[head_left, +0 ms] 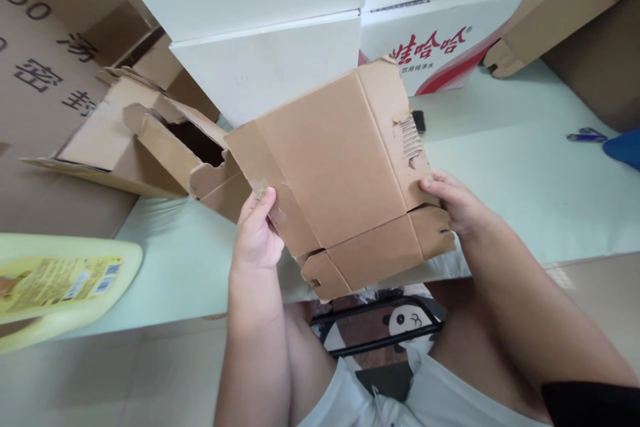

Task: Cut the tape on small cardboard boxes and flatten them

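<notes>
A flattened brown cardboard box (335,167) with creased flaps is held up above my lap, in front of the table edge. My left hand (257,230) grips its left edge, thumb on the near face. On the opposite edge, my right hand (457,200) pinches the cardboard close to a lower flap. Torn paper exposes corrugation along the sheet's right side. The fingers behind the cardboard are hidden. Just left of it, an opened brown carton (173,153) rests on the pale green table (525,167).
White cartons (270,67) are stacked at the back, one with red lettering (435,47). A large brown box (45,80) stands at left, near a yellow bottle (65,280). A small blue-handled tool (587,136) and more cardboard (555,13) lie at right.
</notes>
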Demonstrator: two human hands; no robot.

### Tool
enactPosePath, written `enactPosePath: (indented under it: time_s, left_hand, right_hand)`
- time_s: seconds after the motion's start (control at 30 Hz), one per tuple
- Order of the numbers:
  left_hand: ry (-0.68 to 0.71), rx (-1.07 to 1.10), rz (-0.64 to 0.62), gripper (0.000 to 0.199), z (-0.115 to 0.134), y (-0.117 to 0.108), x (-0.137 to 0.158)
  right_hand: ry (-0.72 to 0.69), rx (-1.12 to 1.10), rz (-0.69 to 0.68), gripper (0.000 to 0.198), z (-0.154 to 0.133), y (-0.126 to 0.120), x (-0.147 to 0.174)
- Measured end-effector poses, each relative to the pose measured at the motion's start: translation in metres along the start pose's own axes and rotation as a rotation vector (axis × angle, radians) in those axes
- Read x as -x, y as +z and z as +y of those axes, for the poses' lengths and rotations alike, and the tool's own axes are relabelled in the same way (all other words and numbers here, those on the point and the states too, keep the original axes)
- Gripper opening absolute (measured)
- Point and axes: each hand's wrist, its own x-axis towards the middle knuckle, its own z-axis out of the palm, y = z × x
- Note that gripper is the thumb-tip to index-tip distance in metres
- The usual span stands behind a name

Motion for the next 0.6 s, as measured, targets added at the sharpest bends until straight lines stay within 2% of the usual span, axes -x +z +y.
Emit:
enactPosePath:
  time_s: [0.3,0.6]
  left_hand:
    - [-0.046,0.126,0.019,0.038,0.0030,0.0047,0.0018]
    - [-0.060,0.148,0.041,0.038,0.0038,0.0069,0.0014]
  right_hand:
    - [0.023,-0.062,0.013,0.045,0.0016,0.0002,-0.0005]
    - [0.012,-0.031,-0.018,0.041,0.0028,0.0018,0.0001]
